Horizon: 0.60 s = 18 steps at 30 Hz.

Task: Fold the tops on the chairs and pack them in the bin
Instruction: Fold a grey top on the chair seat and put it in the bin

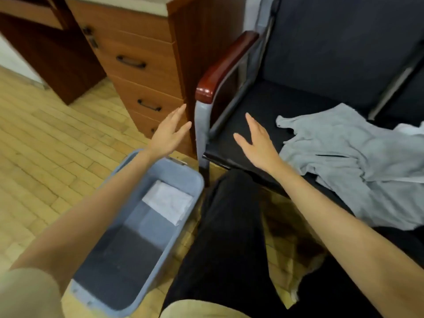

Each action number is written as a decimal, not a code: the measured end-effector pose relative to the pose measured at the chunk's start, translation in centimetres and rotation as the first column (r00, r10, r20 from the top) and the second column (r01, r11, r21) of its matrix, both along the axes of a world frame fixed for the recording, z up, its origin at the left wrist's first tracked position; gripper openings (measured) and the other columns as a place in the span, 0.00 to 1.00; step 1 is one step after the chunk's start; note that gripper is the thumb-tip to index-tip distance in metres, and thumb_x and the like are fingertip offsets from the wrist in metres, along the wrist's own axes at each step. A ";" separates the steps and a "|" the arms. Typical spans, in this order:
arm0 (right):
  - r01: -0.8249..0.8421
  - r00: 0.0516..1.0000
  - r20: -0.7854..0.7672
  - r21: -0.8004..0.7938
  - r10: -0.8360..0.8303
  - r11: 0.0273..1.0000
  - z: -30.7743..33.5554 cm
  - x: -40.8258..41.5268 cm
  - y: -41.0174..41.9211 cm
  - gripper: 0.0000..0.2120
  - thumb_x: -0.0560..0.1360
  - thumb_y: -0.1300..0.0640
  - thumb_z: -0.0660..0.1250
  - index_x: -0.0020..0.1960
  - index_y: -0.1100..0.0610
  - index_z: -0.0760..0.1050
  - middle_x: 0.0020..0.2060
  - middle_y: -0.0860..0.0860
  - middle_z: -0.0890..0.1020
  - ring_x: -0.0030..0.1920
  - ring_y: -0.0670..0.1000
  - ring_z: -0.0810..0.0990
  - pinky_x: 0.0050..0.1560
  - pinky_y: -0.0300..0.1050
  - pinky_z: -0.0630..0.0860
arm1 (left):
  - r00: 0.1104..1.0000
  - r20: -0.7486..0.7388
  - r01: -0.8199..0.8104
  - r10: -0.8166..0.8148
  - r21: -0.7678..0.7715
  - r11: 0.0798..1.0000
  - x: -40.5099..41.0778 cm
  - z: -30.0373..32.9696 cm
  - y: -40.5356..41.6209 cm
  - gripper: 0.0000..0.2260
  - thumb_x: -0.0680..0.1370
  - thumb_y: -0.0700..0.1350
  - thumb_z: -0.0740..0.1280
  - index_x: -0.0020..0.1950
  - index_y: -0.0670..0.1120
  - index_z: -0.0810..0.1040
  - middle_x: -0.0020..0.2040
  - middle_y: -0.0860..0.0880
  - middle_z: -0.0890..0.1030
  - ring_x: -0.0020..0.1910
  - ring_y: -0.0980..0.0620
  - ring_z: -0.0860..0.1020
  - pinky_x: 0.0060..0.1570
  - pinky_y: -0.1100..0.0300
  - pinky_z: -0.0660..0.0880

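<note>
Blue-grey plastic bin (183, 177) on the wood floor already holds one folded white top (168, 203). Your left hand (168, 134) and right hand (258, 140) hover w/ fingers spread, holding nothing. Next: crumpled light-grey top (348, 161) on the dark chair seat (252, 106). Spread it flat b4 folding.

No readable text, label, brand, number or sign shows anywhere in this view; every surface visible is plain or too blurred to make out.
</note>
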State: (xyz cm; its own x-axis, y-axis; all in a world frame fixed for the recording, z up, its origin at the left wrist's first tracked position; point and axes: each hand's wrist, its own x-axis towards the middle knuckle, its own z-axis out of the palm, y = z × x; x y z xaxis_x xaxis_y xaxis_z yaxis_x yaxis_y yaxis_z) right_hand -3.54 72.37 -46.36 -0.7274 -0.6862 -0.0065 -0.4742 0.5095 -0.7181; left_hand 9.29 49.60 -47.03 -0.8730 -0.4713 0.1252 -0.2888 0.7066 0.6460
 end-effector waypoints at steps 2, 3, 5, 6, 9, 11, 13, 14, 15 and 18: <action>0.143 0.988 0.056 -0.042 -0.141 0.989 0.4 -1.7 4.5 0.32 0.81 0.46 0.59 0.79 0.53 0.50 0.78 0.52 0.56 0.77 0.52 0.55 0.75 0.51 0.56 | 0.997 -0.028 0.071 -0.070 0.027 0.997 -3.4 1.6 3.3 0.25 0.83 0.51 0.59 0.79 0.48 0.57 0.77 0.49 0.61 0.75 0.56 0.58 0.71 0.65 0.54; 0.219 0.973 0.092 -0.054 -0.214 0.974 0.3 -2.4 6.6 0.32 0.81 0.47 0.59 0.79 0.54 0.50 0.77 0.52 0.57 0.76 0.52 0.57 0.75 0.49 0.56 | 0.993 -0.025 0.113 -0.112 0.047 0.992 -5.0 2.2 5.1 0.25 0.83 0.50 0.59 0.78 0.47 0.56 0.77 0.49 0.61 0.74 0.56 0.58 0.69 0.66 0.53; 0.339 0.930 0.165 -0.049 -0.327 0.939 -0.3 -3.2 10.8 0.31 0.81 0.48 0.59 0.79 0.56 0.51 0.77 0.53 0.58 0.76 0.52 0.57 0.73 0.45 0.55 | 0.981 0.009 0.191 -0.191 0.054 0.980 -8.3 2.7 8.6 0.26 0.82 0.49 0.60 0.78 0.46 0.57 0.76 0.47 0.62 0.75 0.53 0.59 0.69 0.66 0.54; 0.378 0.911 0.196 -0.043 -0.364 0.925 -0.8 -3.5 12.7 0.32 0.81 0.48 0.60 0.79 0.57 0.51 0.77 0.53 0.58 0.76 0.52 0.57 0.73 0.44 0.55 | 0.972 0.039 0.230 -0.231 0.036 0.973 -9.9 2.7 10.3 0.26 0.82 0.49 0.61 0.78 0.46 0.58 0.75 0.46 0.63 0.74 0.51 0.61 0.68 0.64 0.56; 0.456 0.859 0.265 -0.013 -0.437 0.890 -2.5 -3.9 17.6 0.33 0.81 0.48 0.60 0.79 0.57 0.50 0.77 0.53 0.57 0.76 0.53 0.57 0.74 0.45 0.55 | 0.919 0.181 0.359 -0.350 -0.016 0.933 -14.2 1.7 15.1 0.27 0.80 0.48 0.64 0.77 0.45 0.60 0.74 0.44 0.65 0.73 0.47 0.63 0.69 0.58 0.59; 0.488 0.832 0.297 0.010 -0.469 0.873 -3.6 -4.0 20.0 0.34 0.80 0.47 0.60 0.79 0.57 0.48 0.77 0.54 0.58 0.76 0.53 0.57 0.73 0.44 0.55 | 0.867 0.296 0.418 -0.400 0.005 0.909 -16.2 0.3 17.9 0.29 0.79 0.48 0.66 0.77 0.46 0.60 0.74 0.43 0.65 0.73 0.45 0.63 0.70 0.56 0.61; 0.501 0.818 0.301 0.044 -0.490 0.864 -4.4 -4.0 21.8 0.35 0.80 0.46 0.60 0.79 0.57 0.48 0.77 0.54 0.58 0.76 0.54 0.58 0.73 0.44 0.55 | 0.808 0.398 0.454 -0.433 0.045 0.890 -17.5 -1.6 19.7 0.31 0.78 0.49 0.68 0.77 0.46 0.60 0.74 0.42 0.65 0.73 0.44 0.64 0.70 0.53 0.63; 0.502 0.816 0.297 0.061 -0.496 0.863 -4.7 -4.0 22.6 0.35 0.80 0.46 0.60 0.79 0.58 0.47 0.77 0.54 0.58 0.76 0.54 0.57 0.73 0.43 0.55 | 0.780 0.441 0.467 -0.443 0.062 0.882 -18.0 -2.5 20.4 0.31 0.77 0.50 0.68 0.77 0.46 0.60 0.74 0.42 0.65 0.72 0.42 0.65 0.70 0.51 0.64; 0.500 0.815 0.296 0.074 -0.498 0.863 -5.1 -4.1 23.3 0.36 0.80 0.46 0.61 0.79 0.58 0.47 0.77 0.55 0.57 0.76 0.54 0.57 0.73 0.43 0.55 | 0.757 0.474 0.477 -0.451 0.071 0.876 -18.4 -3.4 21.0 0.31 0.77 0.51 0.69 0.76 0.46 0.61 0.73 0.41 0.66 0.71 0.41 0.65 0.69 0.48 0.65; 0.490 0.813 0.308 0.093 -0.493 0.866 -5.9 -4.3 24.8 0.36 0.80 0.47 0.61 0.79 0.58 0.48 0.77 0.55 0.58 0.76 0.54 0.58 0.73 0.43 0.55 | 0.712 0.531 0.495 -0.460 0.085 0.864 -19.2 -5.5 22.4 0.31 0.76 0.51 0.70 0.75 0.44 0.62 0.72 0.42 0.67 0.71 0.42 0.65 0.67 0.50 0.66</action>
